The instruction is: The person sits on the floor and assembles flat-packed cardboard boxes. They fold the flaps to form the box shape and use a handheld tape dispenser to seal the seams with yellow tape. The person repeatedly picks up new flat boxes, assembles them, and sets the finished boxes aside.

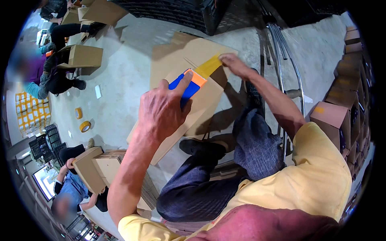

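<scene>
My left hand is wrapped round a blue and orange tape dispenser, with the index finger laid along its top. A strip of yellow packing tape runs from the dispenser's orange end to my right hand, whose fingers pinch the strip's far end. Below the tape lies a brown cardboard box with flaps spread out on the floor in front of my legs. The dispenser and my left hand cover part of the cardboard.
Two tape rolls lie on the floor at left. Flat cardboard is stacked near my left arm. A metal chair frame and stacked boxes stand at right. Black crates are ahead. Several people work at left with boxes.
</scene>
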Tool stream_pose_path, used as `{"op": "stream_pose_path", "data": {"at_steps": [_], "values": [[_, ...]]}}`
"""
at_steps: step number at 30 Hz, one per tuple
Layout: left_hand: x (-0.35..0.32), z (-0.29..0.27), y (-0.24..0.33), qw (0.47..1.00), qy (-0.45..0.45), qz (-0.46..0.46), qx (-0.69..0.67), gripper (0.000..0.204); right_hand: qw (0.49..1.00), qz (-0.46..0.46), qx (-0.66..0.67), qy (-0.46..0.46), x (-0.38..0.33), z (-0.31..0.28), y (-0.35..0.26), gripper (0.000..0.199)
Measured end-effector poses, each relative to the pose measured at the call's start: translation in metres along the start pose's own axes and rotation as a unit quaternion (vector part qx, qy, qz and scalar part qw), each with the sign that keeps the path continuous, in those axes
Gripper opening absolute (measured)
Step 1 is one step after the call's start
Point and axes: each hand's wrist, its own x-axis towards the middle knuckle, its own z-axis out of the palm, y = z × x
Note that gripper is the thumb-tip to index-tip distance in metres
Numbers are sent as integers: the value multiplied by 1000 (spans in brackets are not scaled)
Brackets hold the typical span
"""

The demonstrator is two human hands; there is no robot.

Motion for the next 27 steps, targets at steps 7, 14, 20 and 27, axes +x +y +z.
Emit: {"op": "stream_pose_path", "data": {"at_steps": [7, 14, 20, 27], "values": [[-2, -11, 3, 999, -41, -29, 14, 74, 972, -84, -172, -138, 4, 65, 0, 36], [-2, -11, 6, 999, -12, -16, 30, 67, 988, -73, -129, -38, 39, 48, -34, 44], [-3, -8, 4, 999, -17, -22, 19, 75, 988, -101, 103, -56, 47, 109, -16, 52], [-23, -12, 1, 999, 26, -18, 16, 64, 999, -18, -4, -38, 4, 90, -56, 50]]}}
